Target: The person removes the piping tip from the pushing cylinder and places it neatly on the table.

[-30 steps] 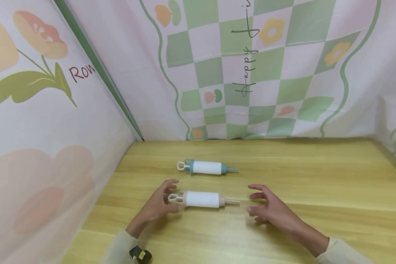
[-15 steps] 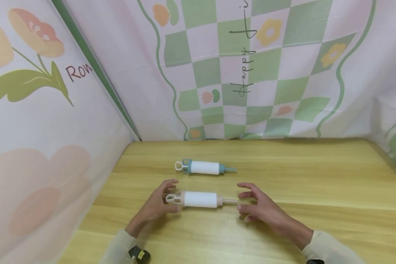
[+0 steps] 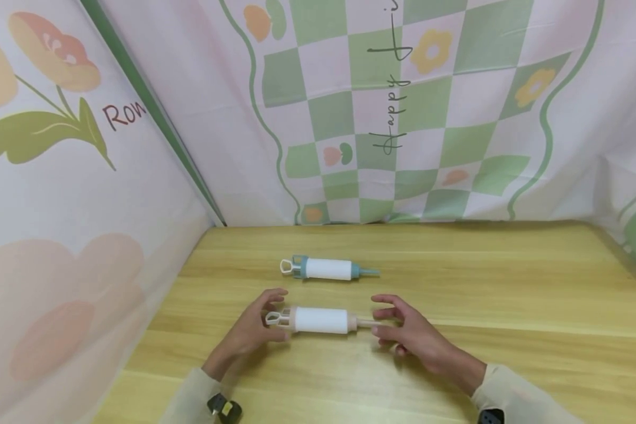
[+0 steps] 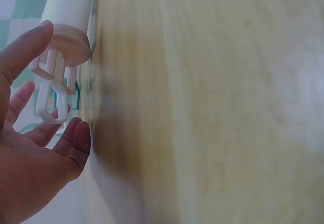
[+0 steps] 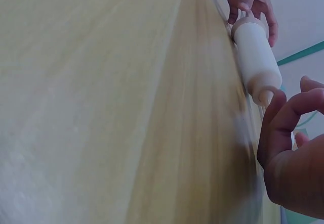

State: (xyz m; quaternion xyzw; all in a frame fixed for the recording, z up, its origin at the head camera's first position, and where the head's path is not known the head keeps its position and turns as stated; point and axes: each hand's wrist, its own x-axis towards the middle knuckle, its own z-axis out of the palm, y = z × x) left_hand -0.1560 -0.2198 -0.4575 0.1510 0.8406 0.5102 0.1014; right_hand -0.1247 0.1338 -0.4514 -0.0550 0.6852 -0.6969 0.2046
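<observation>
Neither hand has closed around anything. Curled loosely, the left hand (image 3: 251, 331) cups the looped plunger end of the beige syringe-shaped dispenser (image 3: 320, 320), thumb above and fingers below; the left wrist view shows the thumb tip resting against the beige end cap while the other fingers stand just beside the white loop handle. At the other end, the right hand (image 3: 410, 337) has its thumb and fingers bent around the slim nozzle, and whether they actually pinch it I cannot tell, since the right wrist view is blurred there.

Largest in sight are the printed cloth walls: a back cloth (image 3: 434, 112) with green and white checks, yellow and orange flowers and cursive lettering, and a left-side cloth (image 3: 58, 194) with big orange flowers and green leaves. Below them lies the light wooden table (image 3: 509, 282), grain running left to right.

On it, the beige dispenser lies flat near the front, nozzle to the right. Its white barrel is opaque, so any contents are hidden. Behind it and well apart lies a blue dispenser (image 3: 328, 269) of the same make, parallel, nozzle also to the right, touched by neither hand; its white barrel is equally opaque.

Pale sleeves cover both wrists.
</observation>
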